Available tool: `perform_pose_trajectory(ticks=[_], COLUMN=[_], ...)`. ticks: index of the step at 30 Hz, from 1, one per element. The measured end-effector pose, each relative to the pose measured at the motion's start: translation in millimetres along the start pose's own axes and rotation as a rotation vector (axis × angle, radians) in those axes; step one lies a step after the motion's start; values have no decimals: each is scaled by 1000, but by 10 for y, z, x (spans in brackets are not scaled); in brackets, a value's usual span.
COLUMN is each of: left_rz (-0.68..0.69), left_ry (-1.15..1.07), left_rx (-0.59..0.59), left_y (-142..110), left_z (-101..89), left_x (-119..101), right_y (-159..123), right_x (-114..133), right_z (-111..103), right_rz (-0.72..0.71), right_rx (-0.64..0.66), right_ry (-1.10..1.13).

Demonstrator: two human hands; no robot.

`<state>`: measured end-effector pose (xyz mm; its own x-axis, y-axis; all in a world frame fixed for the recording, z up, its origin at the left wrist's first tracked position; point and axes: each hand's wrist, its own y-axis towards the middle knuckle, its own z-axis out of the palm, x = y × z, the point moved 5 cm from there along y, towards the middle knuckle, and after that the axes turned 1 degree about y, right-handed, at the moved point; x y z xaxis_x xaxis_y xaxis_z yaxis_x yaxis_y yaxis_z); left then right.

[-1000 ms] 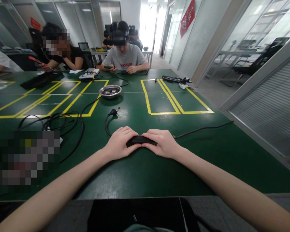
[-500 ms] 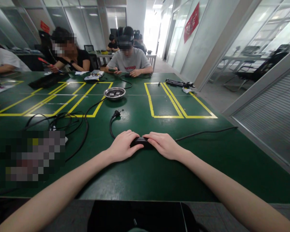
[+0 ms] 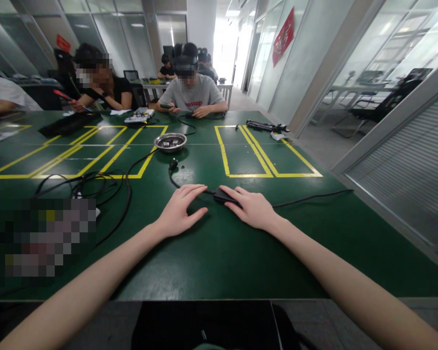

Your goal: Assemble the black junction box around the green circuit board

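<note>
A black power adapter (image 3: 222, 195) lies on the green table with its left end showing. My right hand (image 3: 253, 206) grips it, thumb on the near side and fingers over the top, hiding its right part. To the left, my left hand (image 3: 182, 209) is open, thumb and fingers apart, with no object in it. Its fingertips are near the cord at the adapter's left end. That cord leads back to a black plug (image 3: 173, 164) on the table. Another black cable (image 3: 310, 198) runs right from the adapter.
A metal bowl (image 3: 170, 142) with small metal parts stands beyond the plug. Tangled black cables (image 3: 91, 182) and a blurred-out object (image 3: 45, 238) lie at left. Yellow tape (image 3: 248, 175) marks the table (image 3: 219, 267). A folded black tripod-like object (image 3: 264, 126) lies back right. Several people sit opposite.
My left hand has let go of the adapter and opened. The adapter, in my right hand, has moved away from me and slightly right. The plug end has shifted back a little.
</note>
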<state>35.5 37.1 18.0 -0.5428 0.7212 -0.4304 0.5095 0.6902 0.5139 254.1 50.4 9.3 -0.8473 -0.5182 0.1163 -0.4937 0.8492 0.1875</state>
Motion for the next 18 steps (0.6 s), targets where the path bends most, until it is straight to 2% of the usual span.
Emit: perform_pose_trajectory(ticks=[4, 7, 11, 14, 18], left_rz=[4, 2, 18, 18, 22], left_ry=[-5, -15, -19, -7, 8], left_rx=[42, 94, 140, 162, 176], left_y=[-10, -13, -15, -27, -43], left_z=[-1, 50, 102, 117, 121], left_x=[12, -16, -43, -26, -8], right_y=[4, -87, -240, -312, -397], right_x=[-571, -974, -1368, -1597, -1895], right_z=[-234, -401, -584, -632, -580], right_rz=[334, 554, 739, 845, 883], right_rx=[-234, -357, -548, -587, -518], right_ry=[90, 105, 79, 10, -73])
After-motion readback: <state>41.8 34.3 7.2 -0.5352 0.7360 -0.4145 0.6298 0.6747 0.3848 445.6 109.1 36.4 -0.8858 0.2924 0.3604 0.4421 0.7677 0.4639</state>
